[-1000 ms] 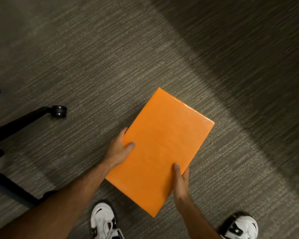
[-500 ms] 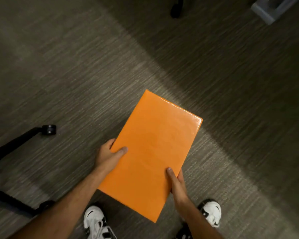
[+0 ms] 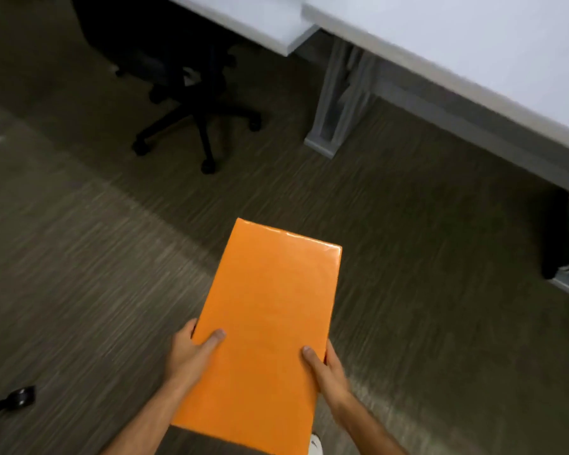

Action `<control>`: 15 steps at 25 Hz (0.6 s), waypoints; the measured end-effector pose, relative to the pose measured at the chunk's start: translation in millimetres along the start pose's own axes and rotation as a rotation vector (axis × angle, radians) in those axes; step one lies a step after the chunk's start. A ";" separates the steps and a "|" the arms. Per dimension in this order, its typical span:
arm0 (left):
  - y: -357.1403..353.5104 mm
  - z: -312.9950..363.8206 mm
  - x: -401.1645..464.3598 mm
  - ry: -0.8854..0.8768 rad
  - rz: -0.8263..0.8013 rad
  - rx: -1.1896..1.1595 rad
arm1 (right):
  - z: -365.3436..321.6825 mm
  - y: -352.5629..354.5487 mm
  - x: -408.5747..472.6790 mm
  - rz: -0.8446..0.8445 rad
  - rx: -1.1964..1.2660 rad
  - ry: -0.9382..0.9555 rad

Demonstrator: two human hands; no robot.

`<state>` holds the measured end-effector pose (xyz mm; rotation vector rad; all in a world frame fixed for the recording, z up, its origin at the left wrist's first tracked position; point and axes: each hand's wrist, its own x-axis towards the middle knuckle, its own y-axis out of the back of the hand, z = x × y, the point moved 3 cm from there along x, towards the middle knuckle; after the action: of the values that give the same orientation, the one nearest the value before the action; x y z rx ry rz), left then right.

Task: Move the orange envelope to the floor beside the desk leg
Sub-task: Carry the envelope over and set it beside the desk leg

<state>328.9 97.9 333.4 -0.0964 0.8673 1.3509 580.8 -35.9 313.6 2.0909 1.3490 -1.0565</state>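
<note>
I hold a flat orange envelope (image 3: 266, 323) out in front of me above the carpet, its long side pointing away. My left hand (image 3: 191, 353) grips its left edge with the thumb on top. My right hand (image 3: 326, 366) grips its right edge the same way. A grey metal desk leg (image 3: 339, 93) with a foot on the floor stands ahead, up and right of the envelope, under a white desk top (image 3: 457, 44).
A black office chair (image 3: 194, 103) on casters stands left of the desk leg. Another chair's caster (image 3: 22, 396) shows at the bottom left. A dark object and grey frame (image 3: 565, 251) sit under the desk at the right. Striped grey-brown carpet (image 3: 424, 224) lies between me and the desk.
The view has tilted up and forward, so the desk, its leg and the black chair have come into sight. The envelope now points straighter ahead. Both hands keep their grip.
</note>
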 end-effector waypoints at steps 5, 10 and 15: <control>-74.9 107.2 -20.9 0.004 -0.042 0.031 | -83.9 94.3 -23.3 0.057 -0.013 0.030; -134.4 186.9 25.5 -0.040 -0.121 0.032 | -141.4 143.6 18.6 0.164 -0.041 0.094; -182.6 233.5 134.7 -0.053 -0.182 0.121 | -193.6 154.0 109.6 0.307 -0.018 0.075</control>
<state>597.3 281.9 341.1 -0.0443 0.8724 1.1247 815.8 95.7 339.6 2.2523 1.0203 -0.8412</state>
